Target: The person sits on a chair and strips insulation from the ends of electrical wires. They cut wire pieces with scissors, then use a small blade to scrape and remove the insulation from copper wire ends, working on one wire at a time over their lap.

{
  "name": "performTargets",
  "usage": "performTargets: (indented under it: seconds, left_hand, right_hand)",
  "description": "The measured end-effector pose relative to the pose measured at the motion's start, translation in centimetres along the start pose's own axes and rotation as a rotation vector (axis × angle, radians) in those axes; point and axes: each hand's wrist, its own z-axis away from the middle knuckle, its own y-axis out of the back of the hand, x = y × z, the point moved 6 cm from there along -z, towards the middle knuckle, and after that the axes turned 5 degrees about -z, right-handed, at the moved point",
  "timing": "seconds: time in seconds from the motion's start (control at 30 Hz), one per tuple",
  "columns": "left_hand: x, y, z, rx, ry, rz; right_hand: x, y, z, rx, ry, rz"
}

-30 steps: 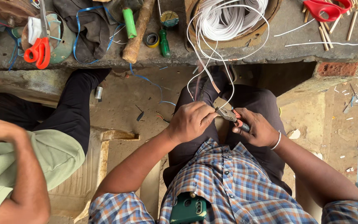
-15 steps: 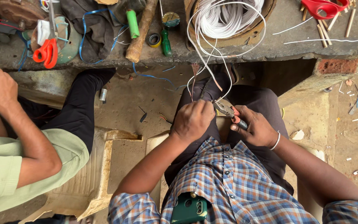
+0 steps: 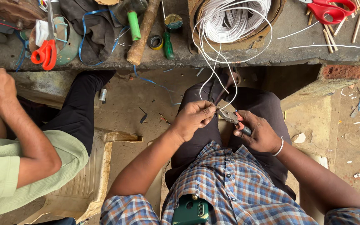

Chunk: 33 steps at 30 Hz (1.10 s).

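Observation:
My left hand (image 3: 194, 118) pinches a thin white wire (image 3: 213, 71) over my lap, fingers closed on it just left of the plier jaws. My right hand (image 3: 259, 133) grips the handles of a pair of pliers (image 3: 233, 118) whose metal jaws point at my left fingertips and meet the wire there. The white wire loops up from my hands to a coil of white wire (image 3: 234, 18) lying in a round brown holder on the stone bench above my knees.
The stone bench (image 3: 271, 52) carries orange scissors (image 3: 44, 54), red scissors (image 3: 332, 8), a green screwdriver (image 3: 168, 43), a wooden handle (image 3: 142, 35), tape roll (image 3: 155, 41) and cut sticks. A co-worker's arm (image 3: 17, 125) in a green sleeve is at left.
The co-worker's hand has lifted up toward the bench at the left edge. My hands stay together on the wire and pliers, with only slight shifts.

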Motion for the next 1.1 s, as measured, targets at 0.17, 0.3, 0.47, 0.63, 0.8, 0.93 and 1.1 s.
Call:
performTargets:
  seconds: [0.17,0.3,0.47,0.63,0.8,0.93,1.1]
  left_hand:
    - [1.0,-0.6,0.7,0.099,-0.163,-0.006]
    - [3.9,-1.4,2.2,0.208,-0.376,-0.589]
    - [7.3,-4.6,5.0,0.275,-1.012,-1.323]
    - [7.7,-5.4,5.3,0.144,-1.189,-1.700]
    - [6.9,-2.0,3.1,0.125,-0.457,-1.006]
    - [5.5,0.3,0.6,-0.054,-0.003,-0.766]
    - [7.1,-2.1,1.4,-0.062,-0.294,-0.949]
  right_hand:
    - [1.2,-0.6,0.0,-0.044,-0.068,-0.104]
    - [1.3,-1.0,0.1,-0.033,-0.037,-0.111]
    - [0.9,-2.0,0.6,-0.056,-0.017,-0.237]
    - [1.7,-3.0,1.1,-0.093,-0.182,-0.365]
    - [1.1,-1.8,0.8,-0.057,-0.055,-0.251]
    - [0.8,-1.9,0.9,-0.099,-0.086,-0.195]
    - [0.3,-1.5,1.2,-0.089,-0.079,-0.189]
